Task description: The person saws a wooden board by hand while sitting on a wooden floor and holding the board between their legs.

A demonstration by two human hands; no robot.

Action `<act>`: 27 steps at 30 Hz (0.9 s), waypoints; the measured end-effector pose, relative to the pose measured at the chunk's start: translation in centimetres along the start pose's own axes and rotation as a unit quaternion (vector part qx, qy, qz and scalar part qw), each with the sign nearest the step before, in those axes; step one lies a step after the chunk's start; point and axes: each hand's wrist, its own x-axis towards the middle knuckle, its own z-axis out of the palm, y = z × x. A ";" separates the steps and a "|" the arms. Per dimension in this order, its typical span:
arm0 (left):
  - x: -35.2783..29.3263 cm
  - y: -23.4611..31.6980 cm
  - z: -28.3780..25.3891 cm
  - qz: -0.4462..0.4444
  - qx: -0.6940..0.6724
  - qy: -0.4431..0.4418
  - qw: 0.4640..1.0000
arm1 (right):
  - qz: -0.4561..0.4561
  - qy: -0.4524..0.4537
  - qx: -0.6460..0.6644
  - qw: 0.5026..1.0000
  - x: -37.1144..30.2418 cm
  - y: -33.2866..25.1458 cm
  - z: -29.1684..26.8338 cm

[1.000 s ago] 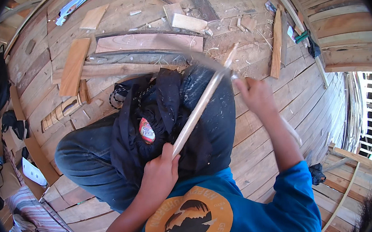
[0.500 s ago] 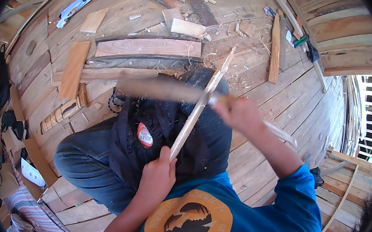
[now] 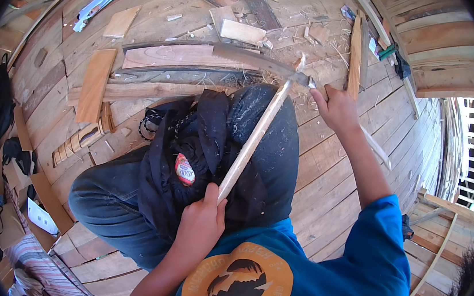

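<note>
My left hand [image 3: 201, 221] is closed round the lower end of a pale, roughly squared wooden stick [image 3: 256, 137], which slants up and away over my right thigh. A curled shaving [image 3: 300, 60] stands at its far tip. My right hand [image 3: 338, 108] grips a large long-bladed knife [image 3: 260, 62]; its blade points to the far left, its base touching or just over the stick's tip. A pale, curved length of wood [image 3: 377, 149] shows beyond my right forearm; it looks like the knife's long handle. A dark cloth [image 3: 211, 122] lies bunched in my lap.
Wood shavings and offcuts lie on the plank floor [image 3: 334, 195]. Ahead are a long reddish board [image 3: 181, 55], a short plank [image 3: 96, 85] and a pale block [image 3: 242, 32]. Another plank [image 3: 356, 57] lies to the right. Cardboard boxes [image 3: 52, 205] stand at the left.
My right hand has moved up and to the right, carrying the knife along the stick from its middle to its far tip. A shaving now shows there. My left hand keeps its hold.
</note>
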 end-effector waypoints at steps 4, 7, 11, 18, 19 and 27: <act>-0.1 -0.2 0.4 -0.026 0.014 -0.008 1.000 | -0.087 -0.022 -0.005 0.996 -2.9 -3.9 0.3; 0.2 0.1 0.2 -0.004 -0.001 0.003 1.000 | -0.077 0.026 -0.007 0.997 -1.0 -1.4 0.9; 0.3 -0.1 0.3 -0.015 0.009 -0.006 1.000 | 0.007 -0.035 0.014 0.999 -0.3 -2.1 -0.5; 0.2 0.1 0.1 -0.029 0.005 -0.015 0.999 | 0.092 0.043 0.043 0.994 3.0 3.2 -0.9; 0.1 0.2 0.2 -0.032 0.008 -0.017 0.999 | 0.095 0.028 0.028 0.995 2.4 3.2 -0.6; 0.3 -0.2 0.2 -0.013 -0.026 -0.012 1.000 | 0.169 -0.005 0.189 0.967 -1.3 2.0 3.8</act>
